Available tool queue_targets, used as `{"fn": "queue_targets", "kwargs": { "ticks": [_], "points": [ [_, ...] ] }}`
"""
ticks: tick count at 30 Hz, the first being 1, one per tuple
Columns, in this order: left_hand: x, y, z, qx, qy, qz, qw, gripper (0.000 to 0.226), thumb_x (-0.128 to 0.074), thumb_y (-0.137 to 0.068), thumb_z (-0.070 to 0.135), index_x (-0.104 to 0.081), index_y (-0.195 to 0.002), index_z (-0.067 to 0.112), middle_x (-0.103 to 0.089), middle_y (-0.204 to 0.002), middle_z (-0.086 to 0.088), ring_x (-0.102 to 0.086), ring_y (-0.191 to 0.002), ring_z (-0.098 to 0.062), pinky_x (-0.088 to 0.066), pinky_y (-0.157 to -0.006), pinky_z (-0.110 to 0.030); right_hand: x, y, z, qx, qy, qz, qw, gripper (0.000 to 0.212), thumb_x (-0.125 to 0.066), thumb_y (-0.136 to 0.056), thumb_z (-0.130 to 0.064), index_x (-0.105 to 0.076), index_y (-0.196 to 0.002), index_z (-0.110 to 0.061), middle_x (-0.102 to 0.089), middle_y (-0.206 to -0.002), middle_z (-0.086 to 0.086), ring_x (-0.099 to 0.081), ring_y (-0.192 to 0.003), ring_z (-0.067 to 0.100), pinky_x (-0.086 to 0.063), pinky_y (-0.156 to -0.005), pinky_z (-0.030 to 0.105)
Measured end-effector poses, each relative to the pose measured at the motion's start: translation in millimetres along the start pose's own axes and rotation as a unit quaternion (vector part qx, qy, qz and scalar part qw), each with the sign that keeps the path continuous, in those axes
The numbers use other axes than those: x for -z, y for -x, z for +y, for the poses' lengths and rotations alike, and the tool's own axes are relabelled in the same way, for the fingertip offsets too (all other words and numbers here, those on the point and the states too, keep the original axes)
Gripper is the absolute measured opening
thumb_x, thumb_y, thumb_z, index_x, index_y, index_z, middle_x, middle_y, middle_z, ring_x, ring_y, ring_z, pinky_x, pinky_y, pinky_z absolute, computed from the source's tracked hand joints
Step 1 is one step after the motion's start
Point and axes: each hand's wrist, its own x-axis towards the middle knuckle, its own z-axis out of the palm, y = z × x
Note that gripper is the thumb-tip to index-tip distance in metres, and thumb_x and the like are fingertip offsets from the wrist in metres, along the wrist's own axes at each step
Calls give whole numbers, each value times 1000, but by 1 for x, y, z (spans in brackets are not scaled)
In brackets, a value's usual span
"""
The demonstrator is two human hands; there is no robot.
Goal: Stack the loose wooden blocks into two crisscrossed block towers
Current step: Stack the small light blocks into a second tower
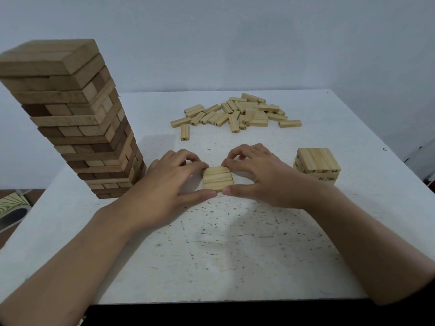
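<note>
Left hand [169,182] and right hand [256,177] pinch a three-block layer [218,178] between them; press evenly inward from both sides of the grip so edges sit flush.

A speckled white table [235,255] stands by a pale wall [235,43], a striped object [11,201] beside it.

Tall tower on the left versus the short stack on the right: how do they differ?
The tall tower rises many layers; the short stack has only a few. The tall tower mixes darker brown blocks; the short stack is pale, with printed numbers. Both have three-block layers and stand on the white table.
</note>
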Motion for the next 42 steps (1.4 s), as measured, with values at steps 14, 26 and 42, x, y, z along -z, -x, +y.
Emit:
{"fn": "queue_targets", "kwargs": {
  "ticks": [14, 26, 42],
  "points": [
    [3, 4, 8, -29, -72, 10, 997, 78, -24, -87, 77, -56, -136, 24, -49, -129, 11, -43, -112, -7, -41, -91, -29, 2, 3, 0, 2, 6, -11, 1000, 67, -53, -95, -59, -40, -152, -26, -36, -145, -11, -24, -130, 9, -31, -112, 36],
    [8, 3, 10, -30, -14, 57, 998, 68, -31, -90, 75, -52, -133, 28, -42, -126, 18, -46, -96, -1, -38, -72, -18, 9, 9, -4, 27, -26, 52, 998, 54, -48, -98, -55, -47, -142, -22, -46, -123, -13, -32, -117, 5, -28, -95, 16],
    [41, -47, 69, -86, 34, 61, 994, 66, -36, -88, 76, -52, -135, 32, -43, -121, 21, -42, -98, 2, -35, -73, -13, 70, 59, 34, -41, -132, 111, 984, 62, -54, -78, -71, -54, -134, -43, -48, -124, -35, -31, -128, -8, -33, -96, 18]
  ]
}}
